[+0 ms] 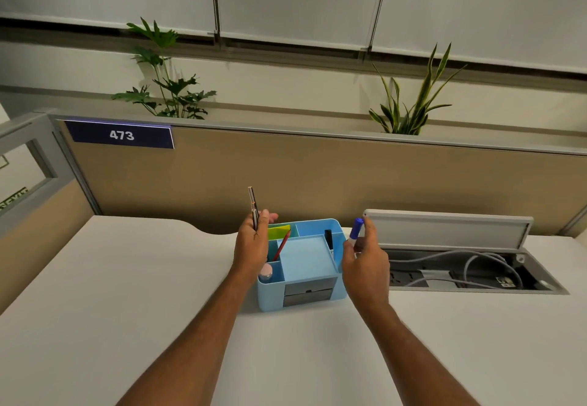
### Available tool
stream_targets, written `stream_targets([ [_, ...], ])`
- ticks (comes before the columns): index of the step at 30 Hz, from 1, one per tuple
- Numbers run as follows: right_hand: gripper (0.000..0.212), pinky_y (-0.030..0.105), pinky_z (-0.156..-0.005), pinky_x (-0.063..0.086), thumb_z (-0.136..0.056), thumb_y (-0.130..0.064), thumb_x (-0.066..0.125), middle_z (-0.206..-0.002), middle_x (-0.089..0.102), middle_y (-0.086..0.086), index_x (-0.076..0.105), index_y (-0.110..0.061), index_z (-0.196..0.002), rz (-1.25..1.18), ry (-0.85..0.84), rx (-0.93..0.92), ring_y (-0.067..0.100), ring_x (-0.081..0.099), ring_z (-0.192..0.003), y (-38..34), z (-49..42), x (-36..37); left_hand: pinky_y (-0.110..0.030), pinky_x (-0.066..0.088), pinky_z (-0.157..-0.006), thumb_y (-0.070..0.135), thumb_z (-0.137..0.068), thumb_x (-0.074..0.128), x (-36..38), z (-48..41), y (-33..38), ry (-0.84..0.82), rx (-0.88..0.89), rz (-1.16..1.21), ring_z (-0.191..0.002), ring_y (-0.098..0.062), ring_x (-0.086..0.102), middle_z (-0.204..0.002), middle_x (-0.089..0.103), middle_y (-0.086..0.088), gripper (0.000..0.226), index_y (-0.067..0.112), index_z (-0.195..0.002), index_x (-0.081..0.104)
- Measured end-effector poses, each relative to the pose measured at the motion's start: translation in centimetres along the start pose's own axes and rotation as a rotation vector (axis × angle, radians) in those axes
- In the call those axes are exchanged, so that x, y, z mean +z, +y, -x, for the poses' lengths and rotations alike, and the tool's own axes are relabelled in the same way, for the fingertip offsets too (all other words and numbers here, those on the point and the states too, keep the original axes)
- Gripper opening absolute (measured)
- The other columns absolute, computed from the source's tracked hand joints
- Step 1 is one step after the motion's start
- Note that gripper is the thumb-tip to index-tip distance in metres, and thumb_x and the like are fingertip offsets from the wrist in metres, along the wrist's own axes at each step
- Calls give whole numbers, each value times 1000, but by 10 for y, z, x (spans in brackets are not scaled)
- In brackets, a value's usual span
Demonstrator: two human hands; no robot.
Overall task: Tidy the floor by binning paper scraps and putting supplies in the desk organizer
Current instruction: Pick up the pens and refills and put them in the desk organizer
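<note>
A light blue desk organizer (317, 300) stands on the white desk (127, 294) between my hands. It holds a red pencil (282, 243), yellow-green sticky notes (278, 231), a black marker (328, 238) and a pink round item (266, 272). My left hand (251, 246) hovers at the organizer's left side and grips two dark pencils (253, 207) pointing upward. To the right of the organizer, my right hand (365, 261) holds a blue-capped marker (355, 230) upright.
An open cable tray (476, 273) with grey cables and sockets is sunk in the desk to the right, its lid (444, 227) raised. A tan partition (317, 177) with a "473" sign (122, 135) runs behind; plants stand beyond it.
</note>
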State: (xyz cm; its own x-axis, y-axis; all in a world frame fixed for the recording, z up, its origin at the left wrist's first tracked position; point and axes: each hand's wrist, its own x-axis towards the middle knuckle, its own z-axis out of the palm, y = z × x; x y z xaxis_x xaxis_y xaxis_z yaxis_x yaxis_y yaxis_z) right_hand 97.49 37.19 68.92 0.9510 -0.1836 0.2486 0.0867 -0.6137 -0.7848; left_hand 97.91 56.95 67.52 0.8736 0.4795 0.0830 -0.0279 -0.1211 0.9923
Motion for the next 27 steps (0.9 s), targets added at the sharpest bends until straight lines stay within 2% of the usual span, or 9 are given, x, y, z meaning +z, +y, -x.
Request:
stream_targets([
  [3,57,30,-77,52,-101,-22,55,-108,72,8,32,-19,-153,7,-1,-11,15,61,-86,0,0,1,-16,48,-78,39,-103,42,-1,0,0,-4,-41,49,-100,-12,66,-109,69,7,38,10,-111,64],
  [7,51,40,-92,56,-98,-23,60,-120,71,9,43,-16,-146,2,-17,-22,23,68,-105,4,0,4,-26,51,-81,46,-100,46,1,1,-3,-18,-56,17,-95,-16,64,-94,67,2,38,13,-107,65],
  [10,43,41,-92,56,-96,-27,62,-119,70,9,53,-17,-137,37,-40,-8,23,66,-108,10,-3,8,-30,50,-88,48,-100,46,2,-2,-10,-10,-28,-6,-107,-20,63,-110,68,-5,28,27,-99,64],
  [13,36,42,-93,57,-95,-30,62,-118,69,6,58,-19,-129,59,-50,-21,23,63,-110,15,-3,10,-34,44,-103,49,-97,51,0,-2,-15,-13,-52,-13,-125,-15,53,-140,57,8,34,23,-111,68],
  [16,34,43,-95,57,-94,-33,64,-118,68,5,61,-20,-126,85,-69,-31,22,61,-110,17,-4,11,-27,41,-96,46,-96,55,-1,2,-13,-5,-89,7,-122,-12,49,-129,48,19,45,14,-127,63],
  [20,36,41,-94,56,-93,-37,64,-116,68,5,63,-20,-125,87,-80,-18,21,61,-109,17,-6,12,-24,43,-89,39,-95,61,-2,11,-6,2,-73,24,-117,-13,52,-128,51,16,34,17,-120,63],
  [23,38,39,-96,52,-93,-39,64,-117,67,5,67,-16,-123,113,-58,-39,20,57,-110,15,-3,11,-19,49,-81,37,-91,66,-4,16,-2,-14,-51,36,-113,-16,56,-119,57,10,39,19,-125,59],
  [25,40,37,-97,48,-92,-41,64,-119,64,5,68,-15,-123,159,-38,-50,20,52,-113,15,-2,11,-22,49,-92,37,-88,70,-6,18,-1,-6,-56,81,-119,-14,53,-131,55,7,51,21,-134,53],
  [27,44,35,-95,49,-92,-45,64,-119,61,5,68,-16,-125,172,-34,-48,20,50,-114,17,-2,12,-34,48,-107,38,-83,74,-9,19,0,1,-73,138,-128,-16,52,-146,50,2,64,23,-139,47],
])
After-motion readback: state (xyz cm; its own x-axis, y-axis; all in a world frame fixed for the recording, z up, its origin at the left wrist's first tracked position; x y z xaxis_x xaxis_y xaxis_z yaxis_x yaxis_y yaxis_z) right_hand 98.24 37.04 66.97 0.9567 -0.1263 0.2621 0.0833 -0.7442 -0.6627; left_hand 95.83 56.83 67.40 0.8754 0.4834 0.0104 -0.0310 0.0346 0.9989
